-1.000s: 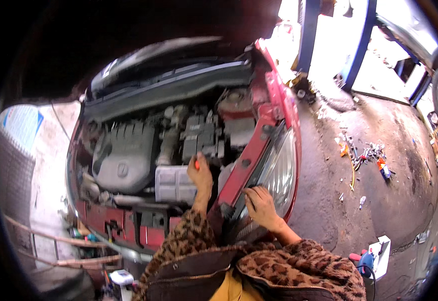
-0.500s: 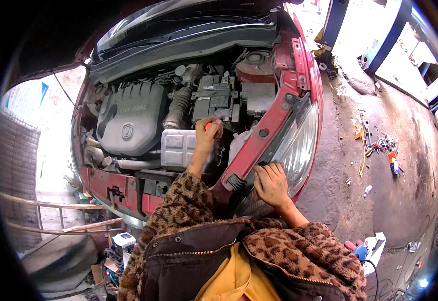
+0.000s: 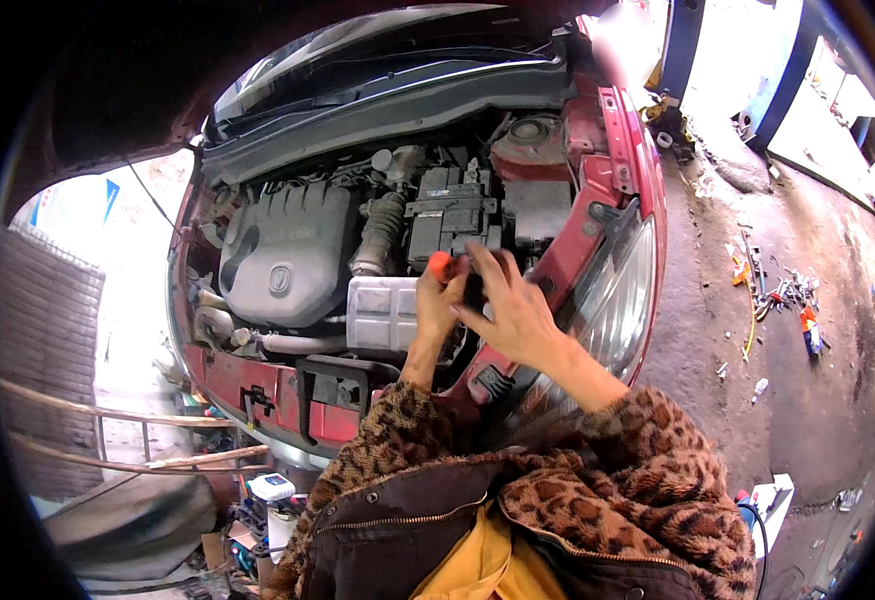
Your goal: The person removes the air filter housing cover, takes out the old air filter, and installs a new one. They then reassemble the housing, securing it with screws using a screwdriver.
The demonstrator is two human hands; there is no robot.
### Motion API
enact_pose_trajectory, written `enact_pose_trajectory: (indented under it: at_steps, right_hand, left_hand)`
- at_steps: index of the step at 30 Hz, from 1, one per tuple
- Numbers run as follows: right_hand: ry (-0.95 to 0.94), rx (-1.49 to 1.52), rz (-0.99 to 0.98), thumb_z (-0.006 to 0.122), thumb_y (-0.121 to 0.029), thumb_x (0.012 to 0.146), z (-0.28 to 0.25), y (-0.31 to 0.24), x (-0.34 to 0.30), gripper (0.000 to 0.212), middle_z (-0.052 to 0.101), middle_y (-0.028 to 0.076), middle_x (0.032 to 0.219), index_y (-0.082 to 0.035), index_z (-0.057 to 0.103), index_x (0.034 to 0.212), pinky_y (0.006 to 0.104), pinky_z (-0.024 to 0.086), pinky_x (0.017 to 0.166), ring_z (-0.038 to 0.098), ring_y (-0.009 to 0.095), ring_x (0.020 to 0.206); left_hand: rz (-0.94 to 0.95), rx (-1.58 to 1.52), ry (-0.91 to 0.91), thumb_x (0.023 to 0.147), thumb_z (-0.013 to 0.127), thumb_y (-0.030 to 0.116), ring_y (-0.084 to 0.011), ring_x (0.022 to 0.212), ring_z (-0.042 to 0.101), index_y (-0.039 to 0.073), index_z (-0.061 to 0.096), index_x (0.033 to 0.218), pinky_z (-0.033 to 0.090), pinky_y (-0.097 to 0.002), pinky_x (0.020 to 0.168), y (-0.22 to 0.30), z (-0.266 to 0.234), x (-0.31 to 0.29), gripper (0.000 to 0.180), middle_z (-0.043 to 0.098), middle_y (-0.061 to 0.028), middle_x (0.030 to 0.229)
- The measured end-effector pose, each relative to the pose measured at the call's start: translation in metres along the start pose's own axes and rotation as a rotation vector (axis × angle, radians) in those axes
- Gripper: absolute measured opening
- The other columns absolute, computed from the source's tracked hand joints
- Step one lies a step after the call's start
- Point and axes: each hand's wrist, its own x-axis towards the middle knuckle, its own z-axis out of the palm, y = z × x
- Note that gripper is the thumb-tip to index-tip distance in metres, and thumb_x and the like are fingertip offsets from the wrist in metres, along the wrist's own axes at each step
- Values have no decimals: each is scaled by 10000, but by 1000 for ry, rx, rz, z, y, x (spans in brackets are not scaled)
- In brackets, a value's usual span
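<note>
Orange-ended item [image 3: 440, 265]: in the left hand, above the engine bay, just in front of the battery as seen; only the bright end shows, kind uncertain.
Left hand [image 3: 435, 308]: thumb and fingers closed around the item, orange end poking out at the top.
Right hand [image 3: 515, 312]: fingers spread, partly bent, blurred by motion; nothing seen in them. Thumb points at the left hand; contact cannot be told.
Between hands: a dark patch, part or shadow, too blurred to say.
Change: half a second ago the right hand rested at the headlight [image 3: 612, 290]; now it is up beside the left, which keeps its hold. Reads as a shift from one-handed to two-handed work on the item.
Battery [image 3: 449, 212]: dark, just beyond the fingertips.
Ribbed box [image 3: 379, 312]: pale grey, close on the left, its right side partly covered by the left hand.
Engine cover [image 3: 287, 265]: grey, farther left, past the corrugated hose [image 3: 385, 225].
Right edge: red fender rail [image 3: 569, 268] runs slantwise past the right hand; the headlight lies outside it.
Near edge: red front crossmember [image 3: 337, 425], with the left forearm reaching in over the bay's near side.
Room: upward looks freest, since the raised hood [image 3: 107, 110] hangs well off; sideways, box and rail look like the limits for low moves.
</note>
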Motion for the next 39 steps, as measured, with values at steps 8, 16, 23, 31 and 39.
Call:
enact_pose_trajectory:
  at_steps: [8, 16, 23, 31, 39]
  right_hand:
    - [274, 44, 49, 623, -184, 906, 17, 102, 105, 271, 607, 194, 1071, -35, 591, 1131, 440, 494, 835, 612, 385, 983]
    - [785, 117, 244, 604, -135, 941, -34, 125, 104, 198, 610, 190, 993, 25, 590, 1057, 409, 469, 822, 598, 364, 928]
    - [743, 83, 211, 614, -119, 924, -32, 132, 102, 172, 609, 184, 1003, -8, 600, 1054, 423, 497, 777, 615, 377, 909]
    - [740, 186, 198, 612, -116, 919, -27, 124, 106, 167, 612, 179, 998, -19, 606, 1055, 422, 499, 757, 614, 386, 901]
    - [677, 463, 293, 631, -154, 959, -22, 128, 105, 159, 601, 8, 848, -13, 639, 1034, 223, 428, 630, 527, 75, 711]
  left_hand:
    - [235, 397, -84, 801, 730, 112, -349, 1032, 613, -21, 529, 1256, 473, -396, 927, 20, 6, 89, 515, 621, -208, 1119]
    - [-60, 744, -26, 832, 721, 306, -311, 930, 674, -8, 674, 1049, 526, -394, 811, -69, -3, 173, 384, 683, -188, 1011]
    - [-501, 1068, 7, 760, 797, 436, -350, 1056, 657, 17, 697, 1065, 529, -456, 878, -86, 47, 205, 528, 678, -208, 1115]
    - [-334, 436, 107, 861, 712, 248, -229, 710, 685, -37, 648, 963, 533, -356, 575, -101, -2, 194, 309, 692, -138, 809]
    - [-340, -218, 61, 971, 619, 207, -138, 631, 578, -6, 627, 1044, 478, -272, 542, -1, -46, 87, 225, 608, -47, 792]
